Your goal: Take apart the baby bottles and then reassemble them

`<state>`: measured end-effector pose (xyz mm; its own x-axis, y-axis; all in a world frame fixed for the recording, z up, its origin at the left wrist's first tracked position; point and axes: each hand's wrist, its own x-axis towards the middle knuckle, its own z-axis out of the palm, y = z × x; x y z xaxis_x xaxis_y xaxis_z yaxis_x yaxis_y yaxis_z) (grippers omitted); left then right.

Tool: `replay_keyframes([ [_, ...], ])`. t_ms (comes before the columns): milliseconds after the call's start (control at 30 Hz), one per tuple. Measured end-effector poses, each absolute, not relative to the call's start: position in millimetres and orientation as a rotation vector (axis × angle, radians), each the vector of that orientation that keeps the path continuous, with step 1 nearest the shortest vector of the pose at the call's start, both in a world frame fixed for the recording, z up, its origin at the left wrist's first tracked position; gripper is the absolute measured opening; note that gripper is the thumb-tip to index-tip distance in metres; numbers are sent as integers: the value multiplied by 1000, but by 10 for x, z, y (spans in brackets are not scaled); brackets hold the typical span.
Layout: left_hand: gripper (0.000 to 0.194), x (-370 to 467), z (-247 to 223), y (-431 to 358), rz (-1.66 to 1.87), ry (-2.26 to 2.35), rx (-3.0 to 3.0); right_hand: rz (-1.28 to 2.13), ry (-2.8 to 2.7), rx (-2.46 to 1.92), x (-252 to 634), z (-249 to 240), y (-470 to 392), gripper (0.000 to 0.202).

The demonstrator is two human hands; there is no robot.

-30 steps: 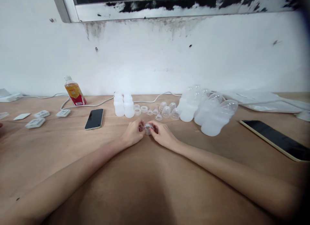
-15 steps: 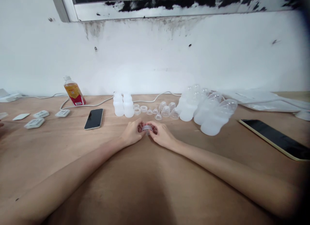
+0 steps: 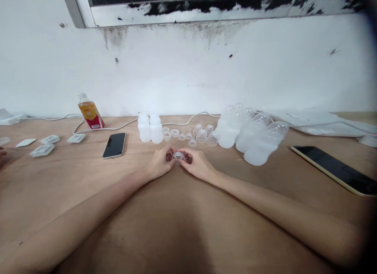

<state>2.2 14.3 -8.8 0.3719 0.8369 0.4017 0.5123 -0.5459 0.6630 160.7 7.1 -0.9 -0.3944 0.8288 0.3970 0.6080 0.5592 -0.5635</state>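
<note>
Between my two hands, just above or on the table, is a translucent bottle collar ring (image 3: 178, 155) with some clear part below its rim that I cannot make out fully. My left hand (image 3: 161, 160) pinches its left side, and my right hand (image 3: 196, 163) pinches its right side. Beyond my fingers lie several loose collar rings (image 3: 174, 133), several clear bottle nipples (image 3: 192, 142) and several clear domed caps (image 3: 201, 136). White baby bottles without caps (image 3: 156, 129) stand behind on the left. Capped baby bottles (image 3: 257, 150) are grouped on the right.
A phone (image 3: 114, 145) lies left, another phone (image 3: 335, 170) right. A drink bottle (image 3: 90, 112) stands by the wall, near a white cable (image 3: 118, 127). Small white packs (image 3: 42, 150) lie at left, where another person's hand (image 3: 2, 153) shows. A plastic bag (image 3: 318, 122) lies back right.
The ring between my fingers has tilted or shifted slightly; both hands keep nearly the same place. At the left edge the other person's hand shows a little more.
</note>
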Motion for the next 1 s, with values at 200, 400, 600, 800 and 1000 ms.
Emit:
replay_keyframes([
  [200, 11, 54, -90, 136, 993, 1273, 2315, 439, -2122, -1163, 1597, -50, 79, 27],
  [400, 11, 76, -50, 72, 861, 1319, 2409, 462, -2082, -1137, 1589, -76, 83, 30],
  [600, 19, 77, -23, 55, 847, 1280, 2371, 625, -2011, -1172, 1608, -75, 160, 27],
  [800, 25, 73, 10, 20, 933, 1310, 2324, 669, -1944, -1069, 1637, -53, 168, 29],
  [1000, 26, 20, 75, 41, 947, 1382, 2461, 696, -1924, -1027, 1637, -23, 147, 23],
])
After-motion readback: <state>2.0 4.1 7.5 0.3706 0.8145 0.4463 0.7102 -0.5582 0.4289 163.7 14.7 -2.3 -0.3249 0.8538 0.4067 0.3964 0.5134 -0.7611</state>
